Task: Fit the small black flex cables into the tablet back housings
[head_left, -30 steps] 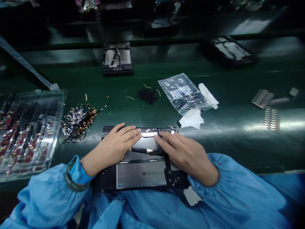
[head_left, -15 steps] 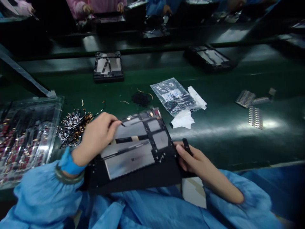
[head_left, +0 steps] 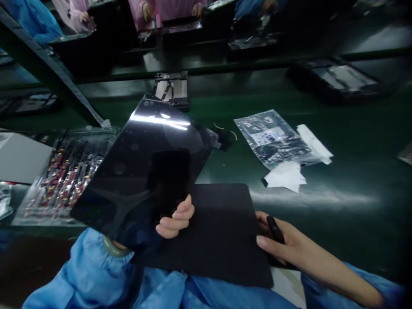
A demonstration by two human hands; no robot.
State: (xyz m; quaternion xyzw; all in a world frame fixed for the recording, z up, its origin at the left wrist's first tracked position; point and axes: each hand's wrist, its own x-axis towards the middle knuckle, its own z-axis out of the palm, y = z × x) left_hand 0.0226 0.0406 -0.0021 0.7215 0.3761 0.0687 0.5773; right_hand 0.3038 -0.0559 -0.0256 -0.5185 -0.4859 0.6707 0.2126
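My left hand (head_left: 175, 219) is closed on a tablet (head_left: 128, 180), its fingertips curled over the lower right edge. The tablet is raised and tilted, its glossy dark screen facing me; its inner side is hidden. Below it a flat black mat (head_left: 222, 231) lies near my lap, partly covered by the tablet. My right hand (head_left: 286, 240) is at the mat's right edge, its thumb beside that edge. A short black stick-like tool (head_left: 275, 229) pokes up from between its fingers; the rest of the tool is hidden.
On the green bench are a clear tray of small parts (head_left: 71, 180), a white box (head_left: 24, 156), a printed plastic bag (head_left: 270, 135) and white paper scraps (head_left: 286, 176). Opened devices (head_left: 172, 88) stand farther back. Co-workers' hands (head_left: 148, 10) are across the bench.
My left hand has lifted the tablet off the mat and turned it over, from inner parts up to screen towards me. My right hand still keeps the black tool. The view has shifted left.
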